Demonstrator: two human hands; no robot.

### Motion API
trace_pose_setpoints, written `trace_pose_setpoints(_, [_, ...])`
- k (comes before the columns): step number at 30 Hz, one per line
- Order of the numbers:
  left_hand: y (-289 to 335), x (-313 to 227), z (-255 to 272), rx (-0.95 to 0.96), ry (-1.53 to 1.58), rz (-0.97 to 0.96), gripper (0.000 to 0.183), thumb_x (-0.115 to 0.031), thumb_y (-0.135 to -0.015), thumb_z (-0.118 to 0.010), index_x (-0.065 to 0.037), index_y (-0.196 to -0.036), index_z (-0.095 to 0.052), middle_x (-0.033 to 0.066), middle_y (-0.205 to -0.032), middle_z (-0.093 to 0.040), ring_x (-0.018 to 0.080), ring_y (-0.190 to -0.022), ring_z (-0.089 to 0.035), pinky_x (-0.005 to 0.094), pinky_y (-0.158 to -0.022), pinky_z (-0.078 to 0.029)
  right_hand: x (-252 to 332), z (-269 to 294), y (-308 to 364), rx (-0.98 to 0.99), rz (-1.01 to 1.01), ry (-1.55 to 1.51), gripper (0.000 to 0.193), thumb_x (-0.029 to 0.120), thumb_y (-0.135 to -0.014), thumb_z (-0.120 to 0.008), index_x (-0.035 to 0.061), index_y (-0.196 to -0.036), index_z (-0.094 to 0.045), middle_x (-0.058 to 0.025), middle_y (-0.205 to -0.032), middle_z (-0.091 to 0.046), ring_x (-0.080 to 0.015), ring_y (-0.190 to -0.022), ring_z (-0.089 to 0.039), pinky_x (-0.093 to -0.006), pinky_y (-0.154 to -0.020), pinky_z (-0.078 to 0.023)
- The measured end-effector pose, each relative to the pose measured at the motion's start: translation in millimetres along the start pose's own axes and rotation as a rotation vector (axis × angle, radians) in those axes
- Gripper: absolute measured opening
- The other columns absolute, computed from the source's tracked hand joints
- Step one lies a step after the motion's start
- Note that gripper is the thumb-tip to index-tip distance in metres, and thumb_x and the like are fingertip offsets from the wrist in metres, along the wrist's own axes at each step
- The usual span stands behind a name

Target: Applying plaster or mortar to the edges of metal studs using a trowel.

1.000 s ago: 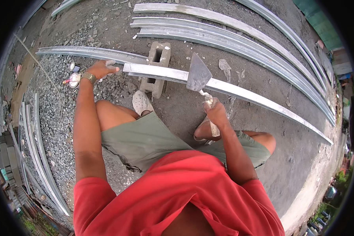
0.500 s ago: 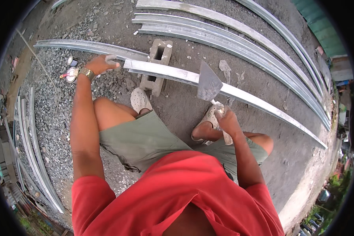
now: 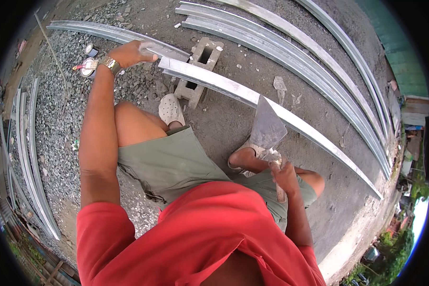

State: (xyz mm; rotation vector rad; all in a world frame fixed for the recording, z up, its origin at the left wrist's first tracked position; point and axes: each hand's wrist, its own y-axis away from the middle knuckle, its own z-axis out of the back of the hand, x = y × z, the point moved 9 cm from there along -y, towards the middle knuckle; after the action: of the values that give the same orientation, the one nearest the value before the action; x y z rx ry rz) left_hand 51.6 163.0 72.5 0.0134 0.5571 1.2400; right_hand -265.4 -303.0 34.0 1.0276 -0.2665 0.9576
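My right hand (image 3: 285, 178) grips the pale, smeared handle of a trowel (image 3: 270, 127). The trowel's grey triangular blade points away from me, and its tip overlaps the white-coated metal channel (image 3: 224, 85) in the picture. Whether blade and channel touch I cannot tell. My left hand (image 3: 129, 54), with a watch on the wrist, reaches over the galvanized channel (image 3: 95, 31) beside the white one's left end. Its thumb and greyish fingers stretch apart, with nothing plainly held. A hollow concrete block (image 3: 201, 71) lies under the channels.
Several metal channels (image 3: 281, 45) lie across the far ground, others (image 3: 27, 157) at the left. Left of my left hand are a small can (image 3: 91, 49) and an open tin (image 3: 87, 69) with a red-handled brush (image 3: 78, 67). Gravel (image 3: 64, 124) covers the left ground.
The trowel has come down toward me and turned, so less of its blade overlaps the white channel. The view has shifted slightly. My left hand stays near that channel's left end.
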Motion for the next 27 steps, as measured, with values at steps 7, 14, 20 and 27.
trace_pose_setpoints(7, [8.1,17.9,6.2,-0.008,0.171,0.172,0.071,-0.05,-0.077,-0.069,-0.009,-0.132,-0.051,0.0131,-0.108,-0.066,0.019,-0.096,-0.064,0.033,-0.081,-0.05,67.3,-77.9,-53.1,0.078,0.336,0.147,0.037,0.024,-0.086,-0.06,-0.0085,-0.101,-0.053,-0.0273,-0.075,-0.062,-0.0456,-0.074,-0.063,-0.0462,-0.066,-0.049])
trace_pose_setpoints(14, [19.1,20.8,-3.4,0.022,0.173,0.204,0.075,-0.051,-0.074,-0.072,-0.005,-0.131,-0.053,0.0138,-0.112,-0.064,0.0195,-0.097,-0.063,0.0336,-0.08,-0.05,97.4,-79.3,-78.3,0.016,0.415,0.282,0.049,0.027,-0.084,-0.062,-0.0128,-0.11,-0.051,-0.0331,-0.085,-0.061,-0.0481,-0.084,-0.06,-0.0478,-0.074,-0.048])
trace_pose_setpoints(20, [41.7,38.0,16.6,-0.088,0.356,0.165,0.072,-0.053,-0.073,-0.07,-0.009,-0.128,-0.056,0.0144,-0.102,-0.069,0.0221,-0.096,-0.063,0.0349,-0.084,-0.048,46.6,-56.1,-51.2,0.05,0.133,0.077,0.025,0.017,-0.087,-0.057,-0.005,-0.098,-0.054,-0.013,-0.066,-0.059,-0.0162,-0.048,-0.057,-0.0321,-0.044,-0.044])
trace_pose_setpoints(27, [7.0,12.8,8.3,-0.005,0.165,0.185,0.081,-0.052,-0.074,-0.071,-0.004,-0.135,-0.047,0.0148,-0.117,-0.063,0.0229,-0.103,-0.06,0.0336,-0.084,-0.049,129.5,-134.7,-113.3,0.113,0.357,0.187,0.043,0.027,-0.085,-0.061,-0.0089,-0.106,-0.051,-0.0343,-0.089,-0.06,-0.0496,-0.092,-0.057,-0.0507,-0.078,-0.047])
